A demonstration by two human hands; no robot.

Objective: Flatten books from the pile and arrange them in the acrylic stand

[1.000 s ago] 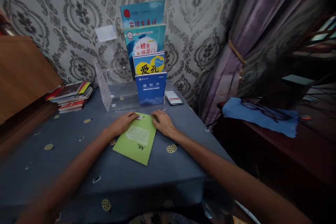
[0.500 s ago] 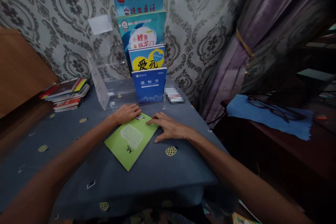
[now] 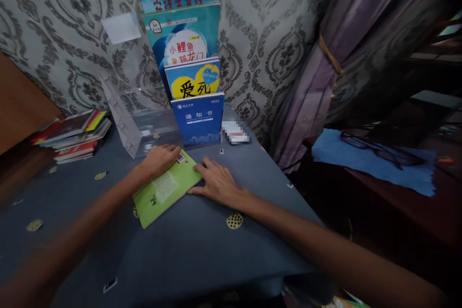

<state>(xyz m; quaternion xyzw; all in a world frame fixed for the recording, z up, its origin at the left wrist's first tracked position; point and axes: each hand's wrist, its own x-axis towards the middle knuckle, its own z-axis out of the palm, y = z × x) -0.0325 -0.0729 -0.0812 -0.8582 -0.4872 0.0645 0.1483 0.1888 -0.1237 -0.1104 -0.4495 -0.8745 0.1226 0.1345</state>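
A thin green book [image 3: 169, 197], back cover up, is on the cloth-covered table in front of me. My left hand [image 3: 162, 160] is closed on its far left edge beside the barcode, with the fingertips partly hidden. At the right corner my right hand [image 3: 216, 182] holds the book's edge, thumb low on the near side and index finger higher up. Just beyond stands a clear stepped rack [image 3: 124, 122]. Several books stand upright in it, the blue booklet [image 3: 198, 125] frontmost and the yellow-and-blue book [image 3: 193, 84] behind it.
A pile of books [image 3: 77, 134] lies at the left near a wooden panel [image 3: 21, 106]. Right of the rack is a small blurred white item [image 3: 235, 132]. Past the table's right edge, glasses [image 3: 378, 147] rest on a blue cloth [image 3: 332, 149]; a purple curtain [image 3: 306, 91] hangs behind.
The green book has turned and shifted left in my view, with both hands along with it. My right thumb has come against its edge. The view has moved slightly.
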